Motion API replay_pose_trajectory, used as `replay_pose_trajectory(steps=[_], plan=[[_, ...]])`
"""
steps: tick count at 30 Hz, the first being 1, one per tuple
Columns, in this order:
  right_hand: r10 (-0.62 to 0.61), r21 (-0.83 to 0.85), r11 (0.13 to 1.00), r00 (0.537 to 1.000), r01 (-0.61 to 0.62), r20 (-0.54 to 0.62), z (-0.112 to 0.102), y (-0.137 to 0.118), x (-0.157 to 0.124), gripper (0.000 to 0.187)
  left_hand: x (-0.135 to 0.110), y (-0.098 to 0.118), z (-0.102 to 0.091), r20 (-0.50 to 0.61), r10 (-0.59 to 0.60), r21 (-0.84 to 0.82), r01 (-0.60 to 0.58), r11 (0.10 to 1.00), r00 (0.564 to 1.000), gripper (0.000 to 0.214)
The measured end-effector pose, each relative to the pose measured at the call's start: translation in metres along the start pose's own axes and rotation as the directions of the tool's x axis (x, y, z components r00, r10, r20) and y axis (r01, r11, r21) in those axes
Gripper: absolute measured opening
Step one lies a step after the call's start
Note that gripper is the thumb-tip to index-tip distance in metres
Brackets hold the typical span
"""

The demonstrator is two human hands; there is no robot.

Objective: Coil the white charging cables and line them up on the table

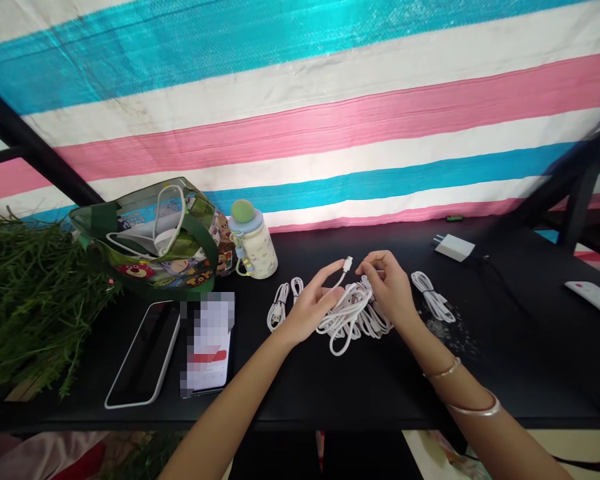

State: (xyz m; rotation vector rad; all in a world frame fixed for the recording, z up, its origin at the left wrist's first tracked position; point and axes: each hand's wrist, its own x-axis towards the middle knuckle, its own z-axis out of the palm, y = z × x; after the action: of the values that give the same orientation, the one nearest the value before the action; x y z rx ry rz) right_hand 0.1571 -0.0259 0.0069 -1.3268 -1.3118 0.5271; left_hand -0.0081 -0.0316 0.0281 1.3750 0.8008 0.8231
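My left hand [306, 310] is closed on a coiled white charging cable [341, 343], whose plug [347, 265] sticks up past the fingertips. Just right of that plug, my right hand [391, 288] has its thumb and fingers pinched together. Whatever may be between them is too small to make out. Below both hands lies a pile of white cables [375, 325], partly covered by the held coil and the right hand. Tied cable bundles [279, 307] rest left of the left hand, and another tied cable [433, 298] lies right of the right wrist.
On the black table [300, 393] stand a green see-through bag [165, 267] and a cup [259, 250] at the back left. Two phones, one dark [143, 353] and one lit [210, 340], lie in front. A white charger [454, 247] and white remote [595, 299] lie right; greenery [35, 300] borders the left.
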Motion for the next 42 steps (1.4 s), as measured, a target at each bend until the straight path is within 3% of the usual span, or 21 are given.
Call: replay_pose_trajectory(steps=[5, 8, 14, 20, 24, 27, 31, 35, 39, 42], plan=[[-0.004, -0.061, 0.998, 1.0, 0.005, 0.016, -0.003, 0.008, 0.005, 0.012, 0.003, -0.001, 0.0, -0.074, -0.055, 0.052, 0.059, 0.997, 0.996, 0.043], [-0.035, -0.111, 0.993, 0.999, 0.031, -0.035, -0.004, 0.006, 0.005, 0.011, 0.004, 0.0, -0.001, -0.057, -0.088, 0.072, 0.092, 0.993, 0.994, 0.04], [-0.085, -0.075, 0.994, 0.988, 0.076, -0.129, -0.005, -0.004, 0.001, 0.012, 0.005, -0.003, -0.003, 0.027, -0.05, 0.156, 0.045, 0.987, 0.998, 0.036], [-0.095, 0.015, 0.995, 0.985, 0.098, -0.146, -0.002, -0.003, 0.002, 0.016, 0.005, -0.007, -0.002, 0.031, 0.017, 0.19, -0.022, 0.981, 0.999, 0.036], [-0.083, -0.032, 0.996, 0.982, 0.079, -0.167, -0.004, 0.004, 0.004, 0.015, 0.006, -0.006, -0.003, -0.053, 0.101, 0.174, -0.091, 0.981, 0.993, 0.034], [-0.103, -0.176, 0.982, 0.981, 0.074, -0.166, -0.008, 0.013, 0.007, 0.011, 0.009, -0.007, -0.005, -0.174, 0.131, 0.176, -0.1, 0.979, 0.976, 0.032], [-0.185, -0.412, 0.902, 0.977, 0.127, -0.103, -0.011, 0.025, 0.008, 0.011, 0.012, -0.008, -0.01, -0.292, 0.133, 0.143, -0.094, 0.985, 0.947, 0.032], [-0.201, -0.549, 0.823, 0.978, 0.143, -0.047, -0.007, 0.032, 0.005, 0.012, 0.013, -0.007, -0.011, -0.32, 0.149, 0.138, -0.109, 0.984, 0.936, 0.032], [-0.215, -0.542, 0.82, 0.977, 0.182, 0.002, -0.004, 0.028, 0.003, 0.008, 0.012, -0.007, -0.01, -0.331, 0.13, 0.109, -0.099, 0.989, 0.935, 0.033], [-0.237, -0.401, 0.885, 0.97, 0.235, 0.047, -0.003, 0.014, 0.003, 0.012, 0.012, -0.007, -0.009, -0.352, 0.124, 0.086, -0.1, 0.991, 0.928, 0.031]])
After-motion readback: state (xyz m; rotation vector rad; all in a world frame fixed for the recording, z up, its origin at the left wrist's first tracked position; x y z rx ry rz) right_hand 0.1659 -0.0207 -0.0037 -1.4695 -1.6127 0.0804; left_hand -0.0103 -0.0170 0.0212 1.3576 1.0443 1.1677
